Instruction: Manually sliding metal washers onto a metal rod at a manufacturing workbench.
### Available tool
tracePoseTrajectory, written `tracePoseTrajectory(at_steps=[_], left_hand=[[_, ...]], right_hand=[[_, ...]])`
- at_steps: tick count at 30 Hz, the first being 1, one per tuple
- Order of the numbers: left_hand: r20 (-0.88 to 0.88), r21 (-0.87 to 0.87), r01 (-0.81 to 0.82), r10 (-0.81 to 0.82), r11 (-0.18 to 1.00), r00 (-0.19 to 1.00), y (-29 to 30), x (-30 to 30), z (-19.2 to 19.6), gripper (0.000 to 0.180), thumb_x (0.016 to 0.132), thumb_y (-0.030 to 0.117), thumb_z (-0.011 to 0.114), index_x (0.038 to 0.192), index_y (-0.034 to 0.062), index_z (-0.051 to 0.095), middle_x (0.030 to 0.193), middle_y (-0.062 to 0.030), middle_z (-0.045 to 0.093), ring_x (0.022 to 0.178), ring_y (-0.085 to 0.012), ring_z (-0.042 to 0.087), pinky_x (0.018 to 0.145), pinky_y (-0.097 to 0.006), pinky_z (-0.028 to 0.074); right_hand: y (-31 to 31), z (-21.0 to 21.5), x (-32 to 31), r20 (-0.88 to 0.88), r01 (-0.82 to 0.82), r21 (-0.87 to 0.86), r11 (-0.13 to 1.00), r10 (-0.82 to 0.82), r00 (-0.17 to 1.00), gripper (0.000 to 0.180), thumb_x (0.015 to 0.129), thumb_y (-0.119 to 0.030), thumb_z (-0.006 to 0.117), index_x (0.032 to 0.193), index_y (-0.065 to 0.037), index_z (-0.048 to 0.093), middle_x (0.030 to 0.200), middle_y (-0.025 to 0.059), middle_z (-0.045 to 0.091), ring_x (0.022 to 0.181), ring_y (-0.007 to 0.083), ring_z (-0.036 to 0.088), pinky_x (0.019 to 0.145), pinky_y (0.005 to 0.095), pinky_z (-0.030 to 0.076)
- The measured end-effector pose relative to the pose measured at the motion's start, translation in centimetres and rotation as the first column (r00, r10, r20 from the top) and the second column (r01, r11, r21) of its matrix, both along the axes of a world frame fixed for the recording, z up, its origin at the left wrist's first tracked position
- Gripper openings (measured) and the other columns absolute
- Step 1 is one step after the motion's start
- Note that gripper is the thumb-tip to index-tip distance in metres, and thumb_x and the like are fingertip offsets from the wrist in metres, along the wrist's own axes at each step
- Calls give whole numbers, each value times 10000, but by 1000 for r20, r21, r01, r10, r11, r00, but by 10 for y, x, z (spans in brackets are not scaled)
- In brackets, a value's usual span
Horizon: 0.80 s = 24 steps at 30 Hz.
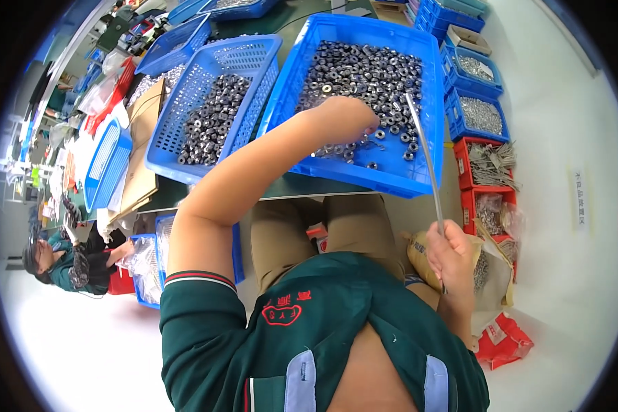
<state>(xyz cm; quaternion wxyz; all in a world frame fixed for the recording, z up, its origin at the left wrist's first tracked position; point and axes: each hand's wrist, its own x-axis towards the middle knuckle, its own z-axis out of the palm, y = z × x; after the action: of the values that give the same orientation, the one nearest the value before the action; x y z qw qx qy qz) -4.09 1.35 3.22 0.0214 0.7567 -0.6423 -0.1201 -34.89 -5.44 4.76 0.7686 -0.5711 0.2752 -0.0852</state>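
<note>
My left hand [347, 120] reaches into a large blue plastic tray [364, 180]. Its fingers are curled closed and mostly hidden, so what they hold cannot be seen. Around it lie many small metal nuts [371, 65], round with a center hole, heaped toward the far side and scattered thinly near the front. My right hand [452, 255] is closed around the lower part of a long thin metal rod [426, 154]. The rod stands slanted, its upper end over the tray's right side, beside the nuts.
A perforated blue basket [159, 141] with more nuts stands left of the tray on the green table. Cardboard [139, 147] lies beyond it. Stacked blue bins [481, 113] and red bins [487, 165] of metal parts line the right. At far left a co-worker [65, 261] handles clear bags.
</note>
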Motion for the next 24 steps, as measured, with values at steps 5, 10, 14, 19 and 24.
tracePoseTrajectory(at_steps=[5,10,14,19,24], left_hand=[[-3,125,31,-31,992,1000,-17,-7,-18,245,721,195,672,950,124,619,866,-114,632,849,-312,615,697,-440,484],[96,122,39,-51,992,994,-29,5,-26,235,746,253,663,906,84,627,824,-159,634,838,-336,617,703,-454,483],[-60,-77,-186,181,980,982,-23,27,-29,261,809,322,610,897,78,633,791,-188,629,778,-351,612,690,-432,476],[-980,110,-551,183,827,80,-19,42,-9,321,907,300,533,893,-15,596,775,-54,601,667,-129,559,622,-250,463],[-953,132,-409,3,903,-302,-10,35,7,294,964,213,433,1061,-41,545,788,-30,560,680,-96,531,648,-229,466]], right_hand=[[-10,-8,6,15,-5,16,1000,5,1000,110,899,-125,513,846,-34,480,534,-54,385,386,6,310,350,164,239],[-15,-11,15,19,16,66,998,-17,1000,110,900,-120,517,844,-33,478,528,-55,382,383,9,312,350,164,241],[-15,-18,16,34,-8,132,991,3,999,109,901,-116,513,842,-33,475,548,-50,398,389,11,322,353,163,251],[-17,-23,14,54,-112,106,988,107,993,123,907,-136,520,841,-43,473,568,-50,408,402,9,340,362,160,263],[-12,-23,21,53,-119,72,990,116,992,138,893,-135,519,835,-20,470,536,-45,380,375,19,307,348,165,245]])
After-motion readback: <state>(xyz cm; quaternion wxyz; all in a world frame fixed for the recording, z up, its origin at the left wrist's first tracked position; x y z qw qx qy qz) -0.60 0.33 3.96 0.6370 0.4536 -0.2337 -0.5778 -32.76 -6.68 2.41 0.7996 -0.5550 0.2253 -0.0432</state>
